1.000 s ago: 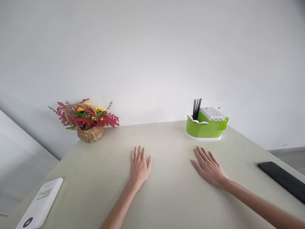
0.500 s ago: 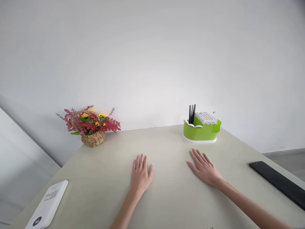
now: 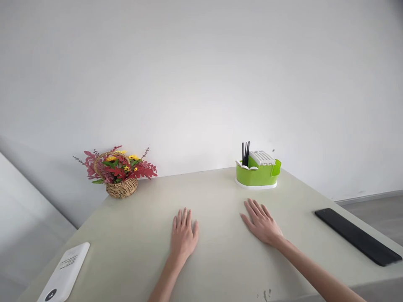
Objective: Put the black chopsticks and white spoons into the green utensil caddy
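Palm down on the pale table (image 3: 217, 251), my left hand (image 3: 184, 235) lies flat with its fingers a little apart and holds nothing. My right hand (image 3: 261, 222) also rests flat on the tabletop, fingers spread, thumb out to the left. Just beyond the right hand stands a green and white holder (image 3: 260, 175) with a slatted white top. Several black chopstick-like sticks (image 3: 245, 154) stand upright in its left part. Farther off, to the left of my left hand, sits a wicker basket (image 3: 122, 188) of red leaves and yellow flowers.
A white flat slab-like device (image 3: 64, 270) with a dark round mark lies at the left edge. Along the right edge lies a long black flat object (image 3: 357, 237). The white wall (image 3: 195, 84) rises behind the table. Dark marks (image 3: 266, 295) show near the front edge.
The view has shifted slightly, so the right-hand things sit farther left and more of the front and right table edges shows. Both hands stay flat in place on the table.
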Tool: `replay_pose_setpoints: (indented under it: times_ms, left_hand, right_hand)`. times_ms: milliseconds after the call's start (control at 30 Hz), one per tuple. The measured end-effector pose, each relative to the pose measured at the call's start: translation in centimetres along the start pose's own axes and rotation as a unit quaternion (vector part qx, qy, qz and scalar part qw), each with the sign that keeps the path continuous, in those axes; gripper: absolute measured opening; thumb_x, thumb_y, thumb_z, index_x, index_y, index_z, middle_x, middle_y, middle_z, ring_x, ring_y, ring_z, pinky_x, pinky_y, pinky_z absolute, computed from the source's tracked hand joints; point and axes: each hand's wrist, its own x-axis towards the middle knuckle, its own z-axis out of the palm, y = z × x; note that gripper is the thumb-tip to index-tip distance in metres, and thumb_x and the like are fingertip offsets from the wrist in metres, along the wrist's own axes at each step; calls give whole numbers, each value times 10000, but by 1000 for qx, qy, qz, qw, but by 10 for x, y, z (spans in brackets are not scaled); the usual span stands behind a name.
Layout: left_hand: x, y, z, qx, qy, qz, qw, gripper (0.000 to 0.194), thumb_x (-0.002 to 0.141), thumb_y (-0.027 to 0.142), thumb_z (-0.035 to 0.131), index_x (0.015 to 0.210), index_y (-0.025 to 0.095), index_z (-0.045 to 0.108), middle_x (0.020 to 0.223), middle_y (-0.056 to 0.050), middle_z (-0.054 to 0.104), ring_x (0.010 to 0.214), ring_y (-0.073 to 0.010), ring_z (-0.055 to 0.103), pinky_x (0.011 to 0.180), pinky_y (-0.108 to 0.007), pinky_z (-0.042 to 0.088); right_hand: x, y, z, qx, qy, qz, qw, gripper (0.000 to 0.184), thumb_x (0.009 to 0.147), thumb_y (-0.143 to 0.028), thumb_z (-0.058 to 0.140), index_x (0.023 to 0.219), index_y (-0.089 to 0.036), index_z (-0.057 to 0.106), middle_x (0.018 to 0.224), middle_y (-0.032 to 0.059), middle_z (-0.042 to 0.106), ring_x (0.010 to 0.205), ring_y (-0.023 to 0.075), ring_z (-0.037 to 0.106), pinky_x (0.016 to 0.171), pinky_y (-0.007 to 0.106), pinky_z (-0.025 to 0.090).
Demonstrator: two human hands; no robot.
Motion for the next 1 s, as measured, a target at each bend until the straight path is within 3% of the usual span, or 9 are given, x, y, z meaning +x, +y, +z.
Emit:
replay_pose_setpoints:
  times_ms: [600, 867, 1000]
  left_hand:
    - [-32, -3, -2, 48, 18, 0, 999, 589, 1012, 449, 340, 1525, 204, 495, 1618, -65, 401, 1504, -335, 356, 1224, -564, 353]
    - [-52, -7, 10, 74, 57, 3, 996, 577, 1013, 426, 346, 1538, 221, 471, 1624, -36, 377, 1491, -326, 383, 1192, -559, 409]
    - [-62, -10, 16, 80, 55, 6, 995, 564, 1012, 410, 356, 1527, 217, 479, 1600, -43, 411, 1470, -335, 416, 1173, -569, 428]
  right_hand:
    - [-43, -32, 4, 32, 29, -12, 999, 810, 994, -706, 206, 1605, -192, 344, 1690, 46, 209, 1572, 259, 158, 1297, 487, 106]
    - [-61, -39, 13, 25, 53, -37, 998, 750, 1004, -678, 259, 1591, -222, 361, 1676, 41, 225, 1557, 283, 202, 1283, 524, 196]
    - [-63, -35, 26, 17, 96, -63, 993, 711, 1011, -655, 301, 1575, -232, 395, 1661, 51, 276, 1536, 305, 264, 1254, 545, 276]
